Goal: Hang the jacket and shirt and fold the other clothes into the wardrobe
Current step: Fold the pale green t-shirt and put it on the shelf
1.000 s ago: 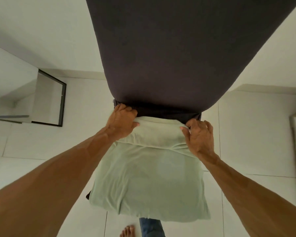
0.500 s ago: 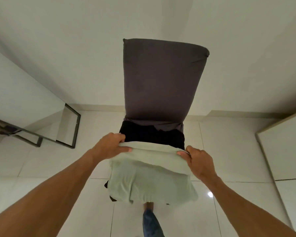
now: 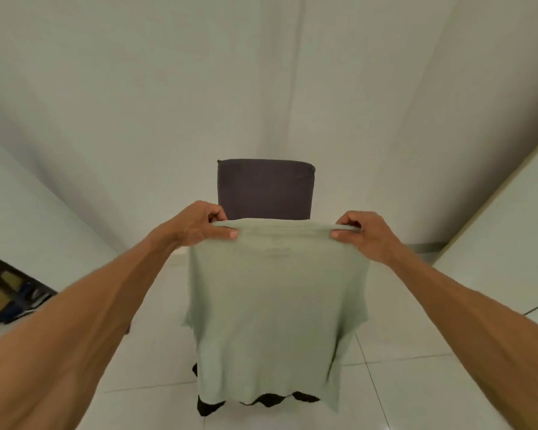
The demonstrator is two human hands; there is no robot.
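A pale green T-shirt [image 3: 274,308] hangs in the air in front of me, held up by its top edge. My left hand [image 3: 199,226] pinches the upper left corner and my right hand [image 3: 362,235] pinches the upper right corner. Behind the shirt stands a chair with a dark grey cover [image 3: 264,189]. A black garment [image 3: 271,400] shows just below the shirt's hem; most of it is hidden.
White walls enclose the chair on both sides, with a pale panel [image 3: 507,243] at the right. A dark-framed object with clutter [image 3: 10,296] sits low at the left. The floor is white tile [image 3: 416,392].
Both hands have lifted the green shirt off the chair seat and it now hangs unfolded. My view has pulled back and up, so the chair looks smaller.
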